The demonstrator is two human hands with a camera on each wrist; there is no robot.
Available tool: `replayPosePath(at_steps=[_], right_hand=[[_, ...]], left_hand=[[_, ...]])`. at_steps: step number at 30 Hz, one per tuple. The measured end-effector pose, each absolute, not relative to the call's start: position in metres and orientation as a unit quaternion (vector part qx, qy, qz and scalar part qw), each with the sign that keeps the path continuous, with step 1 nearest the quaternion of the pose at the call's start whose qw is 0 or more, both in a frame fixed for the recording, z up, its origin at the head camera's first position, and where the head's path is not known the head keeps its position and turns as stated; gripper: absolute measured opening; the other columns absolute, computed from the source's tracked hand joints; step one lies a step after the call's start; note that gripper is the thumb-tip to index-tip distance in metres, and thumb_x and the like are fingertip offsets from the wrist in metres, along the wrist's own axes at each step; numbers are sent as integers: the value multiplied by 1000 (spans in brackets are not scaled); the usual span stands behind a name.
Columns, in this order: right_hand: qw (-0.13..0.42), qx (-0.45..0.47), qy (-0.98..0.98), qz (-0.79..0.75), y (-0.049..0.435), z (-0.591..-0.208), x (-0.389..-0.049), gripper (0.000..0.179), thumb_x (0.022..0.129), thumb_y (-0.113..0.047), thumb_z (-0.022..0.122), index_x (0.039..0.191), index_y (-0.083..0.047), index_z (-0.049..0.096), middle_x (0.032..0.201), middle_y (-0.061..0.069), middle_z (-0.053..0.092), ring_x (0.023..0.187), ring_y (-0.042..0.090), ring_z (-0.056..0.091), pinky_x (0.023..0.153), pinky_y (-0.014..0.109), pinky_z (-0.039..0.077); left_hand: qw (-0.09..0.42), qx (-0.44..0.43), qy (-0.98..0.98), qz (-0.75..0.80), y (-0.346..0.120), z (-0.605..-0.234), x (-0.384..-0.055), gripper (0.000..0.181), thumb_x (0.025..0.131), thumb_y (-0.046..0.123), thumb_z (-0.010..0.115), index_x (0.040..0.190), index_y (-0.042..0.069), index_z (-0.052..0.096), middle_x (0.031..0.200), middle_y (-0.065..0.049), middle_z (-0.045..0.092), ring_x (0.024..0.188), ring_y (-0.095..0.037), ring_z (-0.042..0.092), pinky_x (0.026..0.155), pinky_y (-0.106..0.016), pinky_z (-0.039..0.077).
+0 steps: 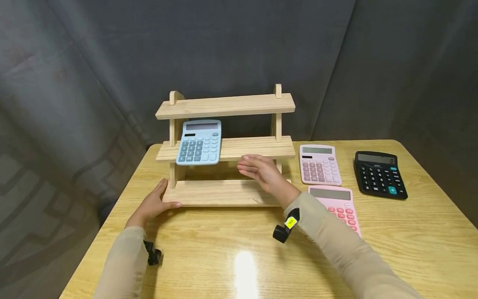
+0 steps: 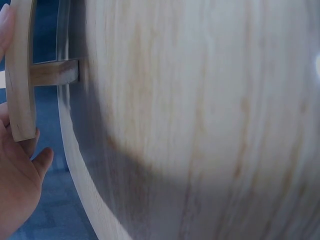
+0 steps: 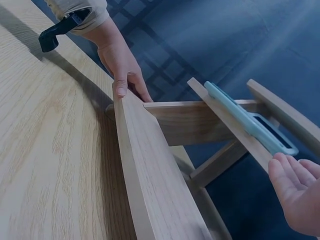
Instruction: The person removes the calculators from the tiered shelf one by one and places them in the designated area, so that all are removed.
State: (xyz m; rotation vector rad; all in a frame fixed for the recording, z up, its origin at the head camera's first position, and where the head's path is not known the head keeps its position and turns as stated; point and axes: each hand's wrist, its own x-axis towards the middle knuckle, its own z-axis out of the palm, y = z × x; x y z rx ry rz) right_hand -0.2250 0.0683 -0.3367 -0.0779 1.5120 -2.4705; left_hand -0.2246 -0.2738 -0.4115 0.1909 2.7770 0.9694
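A three-tier wooden display rack (image 1: 228, 193) stands on the table. My left hand (image 1: 152, 203) holds the left end of its bottom shelf, thumb at the front edge and fingers along the side. In the right wrist view the left hand (image 3: 119, 62) sits at that shelf's corner. A light blue calculator (image 1: 199, 143) leans back on the left part of the middle shelf, keys facing forward. My right hand (image 1: 263, 172), fingers extended together and holding nothing, hovers before the right half of the middle shelf. In the right wrist view its fingertips are near the blue calculator (image 3: 245, 117).
Right of the rack lie a pale pink calculator (image 1: 320, 165), a brighter pink calculator (image 1: 337, 203) partly hidden by my right sleeve, and a black calculator (image 1: 380, 174). A grey curtain (image 1: 239, 45) hangs behind the wooden table (image 1: 209, 249).
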Motion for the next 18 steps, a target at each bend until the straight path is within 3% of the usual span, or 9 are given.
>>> replayPosePath(at_steps=[7, 18], right_hand=[[127, -29, 518, -846, 56, -339, -232, 29, 88, -5, 47, 112, 11, 43, 86, 11, 60, 88, 24, 58, 83, 36, 42], [132, -3, 526, -840, 39, -345, -243, 35, 86, -3, 49, 117, 12, 42, 113, 29, 47, 92, 27, 56, 81, 32, 44]], left_hand=[[100, 61, 939, 325, -273, -412, -225, 110, 64, 48, 70, 138, 2, 3, 142, -18, 0, 126, -40, 5, 96, -54, 11], [98, 61, 934, 338, -271, -413, -223, 108, 65, 45, 70, 138, 1, 3, 142, -19, 0, 126, -40, 5, 96, -55, 11]])
